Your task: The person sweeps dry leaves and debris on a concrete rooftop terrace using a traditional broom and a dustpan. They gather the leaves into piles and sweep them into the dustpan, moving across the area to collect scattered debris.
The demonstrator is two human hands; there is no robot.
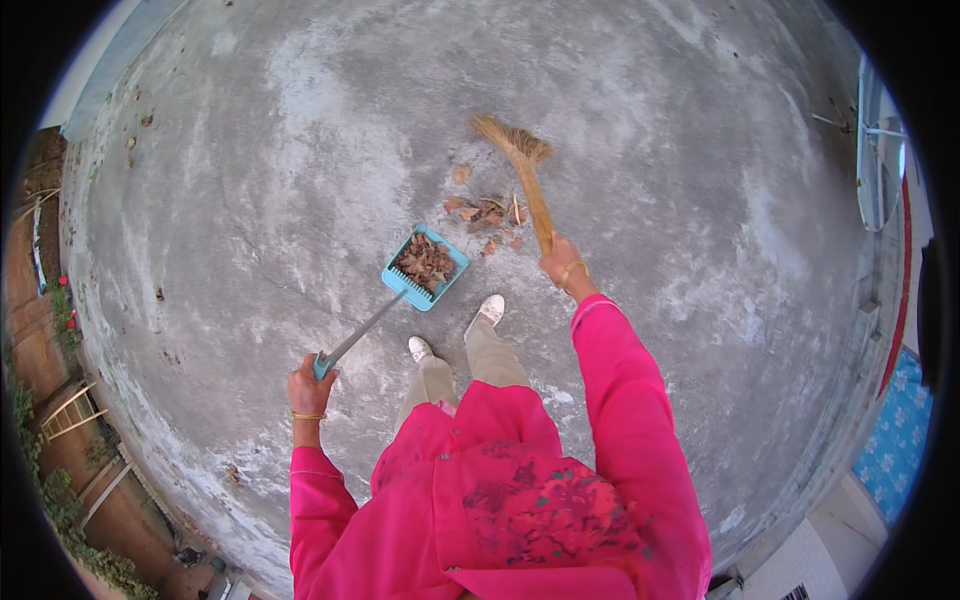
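My left hand (312, 387) is closed around the upper end of a long-handled dustpan. The blue pan (453, 278) rests on the concrete ahead of my feet, with dry brown leaves (424, 262) in it. My right hand (567, 266) grips the handle of a straw broom (535, 195). The broom's bristles point away from me, beyond a small pile of dry leaves (487, 213) on the ground. This pile lies just past the pan's far right corner, apart from it. One loose leaf (461, 174) sits a little farther off, left of the broom.
Grey, stained concrete ground (300, 200) spreads all around. My white shoes (491, 309) stand close behind the pan. Along the left edge run a soil bed with plants and a wooden frame (72, 412). On the right are a metal-framed object (878, 150) and a blue patterned sheet (893, 430).
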